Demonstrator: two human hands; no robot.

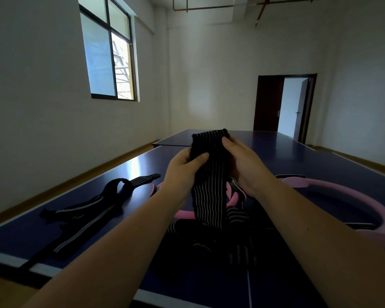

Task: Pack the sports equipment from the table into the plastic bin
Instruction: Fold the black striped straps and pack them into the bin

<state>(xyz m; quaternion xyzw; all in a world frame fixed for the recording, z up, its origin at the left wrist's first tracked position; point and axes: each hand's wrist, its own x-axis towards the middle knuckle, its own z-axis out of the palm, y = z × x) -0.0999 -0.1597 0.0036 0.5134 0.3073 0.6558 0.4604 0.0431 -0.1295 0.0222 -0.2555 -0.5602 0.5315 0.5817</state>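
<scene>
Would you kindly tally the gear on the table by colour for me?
Pink rings: 2, one right, one centre.
Black striped bands: 2, one held, one lying left.
Total: 4; the dark heap below may hide more.

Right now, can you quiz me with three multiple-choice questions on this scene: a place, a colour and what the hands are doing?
1. The loose black strap lies: A) on the table B) on the floor C) by the door.
2. The ring at right is: A) green B) pink C) yellow.
3. The striped band is: A) lying flat B) on the windowsill C) gripped by left hand and right hand.
A: it rests on the blue top. B: plainly pink. C: both hands hold it up.
</scene>
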